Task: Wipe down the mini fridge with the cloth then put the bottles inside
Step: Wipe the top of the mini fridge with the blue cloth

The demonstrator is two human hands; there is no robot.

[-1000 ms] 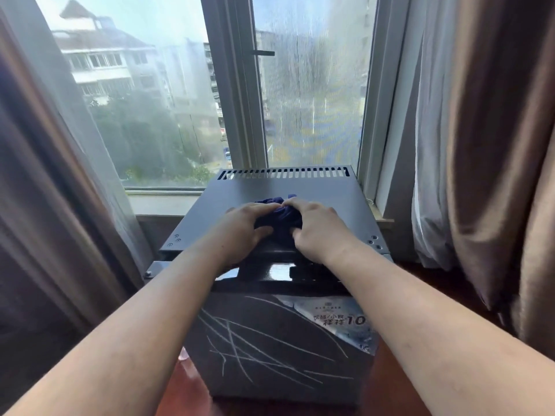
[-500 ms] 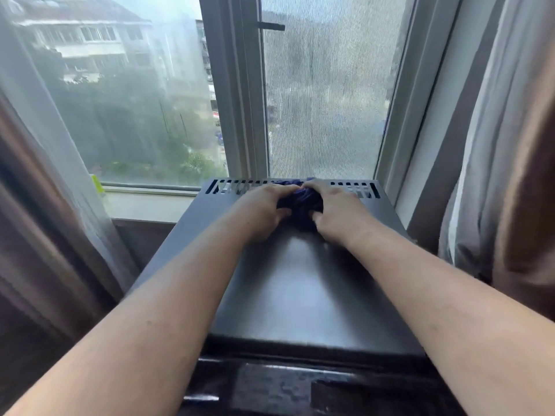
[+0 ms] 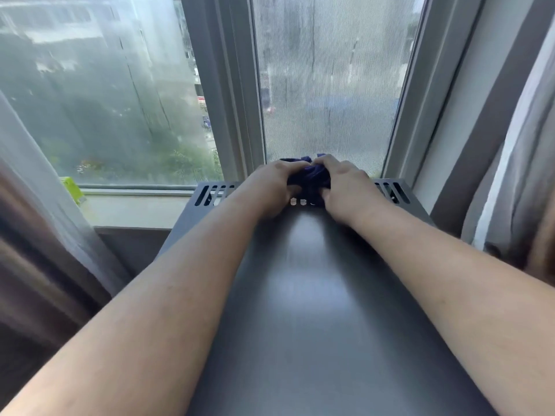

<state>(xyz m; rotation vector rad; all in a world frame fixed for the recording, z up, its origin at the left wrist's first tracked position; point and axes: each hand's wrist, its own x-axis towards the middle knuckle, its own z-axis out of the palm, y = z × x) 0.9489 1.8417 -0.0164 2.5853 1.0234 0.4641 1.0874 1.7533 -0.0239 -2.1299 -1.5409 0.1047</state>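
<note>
The dark grey top of the mini fridge (image 3: 315, 295) fills the lower middle of the head view, with vent slots along its far edge. A bunched dark blue cloth (image 3: 312, 175) sits on that far edge, over the vents. My left hand (image 3: 270, 184) grips the cloth from the left and my right hand (image 3: 345, 187) grips it from the right, fingers curled round it. Both forearms stretch across the fridge top. The fridge door and any bottles are out of view.
A window (image 3: 324, 85) with a mesh screen stands right behind the fridge, its sill (image 3: 132, 208) to the left. Curtains hang at the left (image 3: 45, 250) and right (image 3: 516, 190). A small yellow-green object (image 3: 72, 189) lies on the sill.
Both hands have pushed the cloth from the front of the fridge top to its far vented edge. The camera has leaned forward, so the fridge door has dropped out of view.
</note>
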